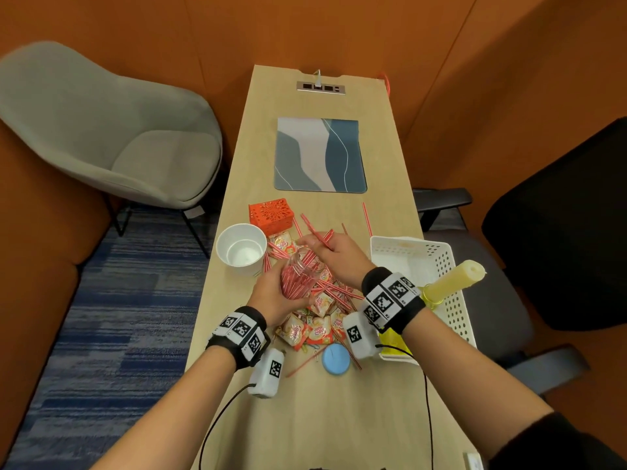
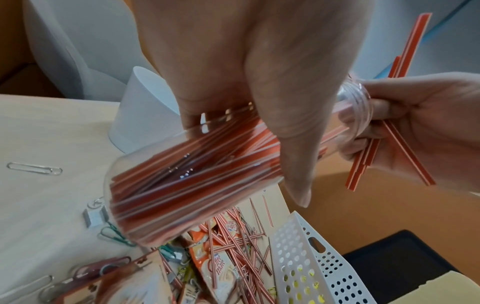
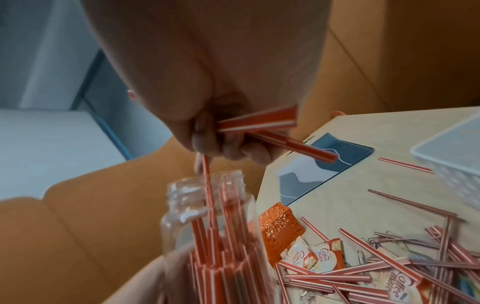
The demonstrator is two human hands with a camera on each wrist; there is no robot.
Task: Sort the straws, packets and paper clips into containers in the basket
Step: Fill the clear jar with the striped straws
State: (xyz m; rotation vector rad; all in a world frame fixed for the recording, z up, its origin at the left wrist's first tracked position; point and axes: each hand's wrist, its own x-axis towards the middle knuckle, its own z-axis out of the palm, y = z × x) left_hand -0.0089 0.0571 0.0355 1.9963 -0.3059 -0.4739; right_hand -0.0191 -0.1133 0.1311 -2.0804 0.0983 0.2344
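Observation:
My left hand (image 1: 274,293) grips a clear glass bottle (image 1: 300,274) tilted over the pile, and it is packed with red-and-white straws (image 2: 187,172). At the bottle's mouth (image 3: 205,185), my right hand (image 1: 334,254) pinches a small bunch of straws (image 1: 319,234), one of them pointing down into the neck. More loose straws (image 3: 376,257), Coffee mate packets (image 1: 315,329) and paper clips (image 2: 35,168) lie heaped on the wooden table (image 1: 305,418). The white perforated basket (image 1: 444,266) stands to the right.
A white paper cup (image 1: 241,244) and an orange lattice box (image 1: 271,215) stand left of the pile. A blue round lid (image 1: 336,359) lies near me. A yellow bottle (image 1: 454,278) sits in the basket. A blue-grey mat (image 1: 320,154) lies further back, with chairs on both sides.

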